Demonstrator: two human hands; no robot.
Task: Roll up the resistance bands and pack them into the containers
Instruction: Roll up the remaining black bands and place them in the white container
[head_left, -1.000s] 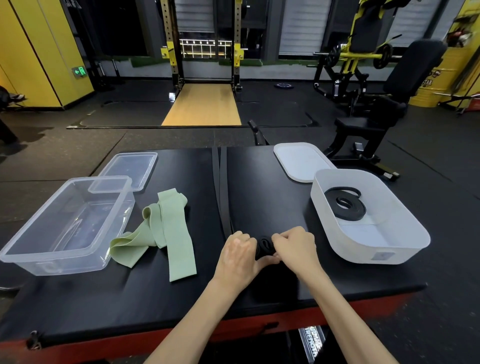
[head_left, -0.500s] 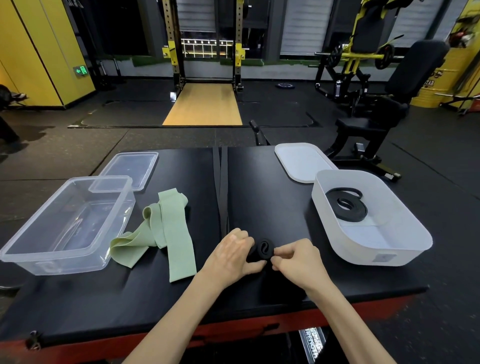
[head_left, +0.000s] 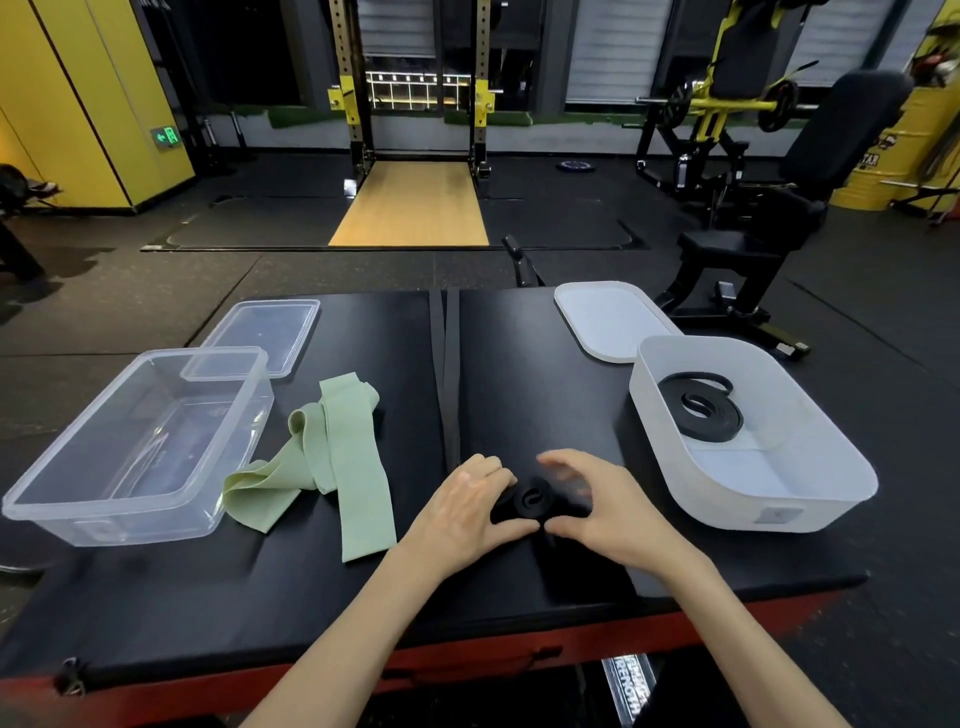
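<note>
A black resistance band lies on the black padded table, its near end wound into a small roll (head_left: 530, 501). The unrolled strip (head_left: 450, 374) runs straight away to the far edge. My left hand (head_left: 465, 506) grips the roll from the left. My right hand (head_left: 597, 506) cups it from the right, thumb at its base and blurred fingers arched over it. A pale green band (head_left: 337, 457) lies loosely folded to the left. A second black band (head_left: 701, 410) sits coiled inside the white container (head_left: 836, 467). The clear container (head_left: 31, 499) at the left holds nothing.
A clear lid (head_left: 265, 332) leans on the clear container's far corner. A white lid (head_left: 613, 319) lies behind the white container. The table's red front edge (head_left: 467, 660) is near me. Gym machines, a bench and a squat rack stand on the floor beyond.
The roll has grown a little and moved slightly away from me along the strip. My right fingers have lifted from a pinch and now arch over the roll.
</note>
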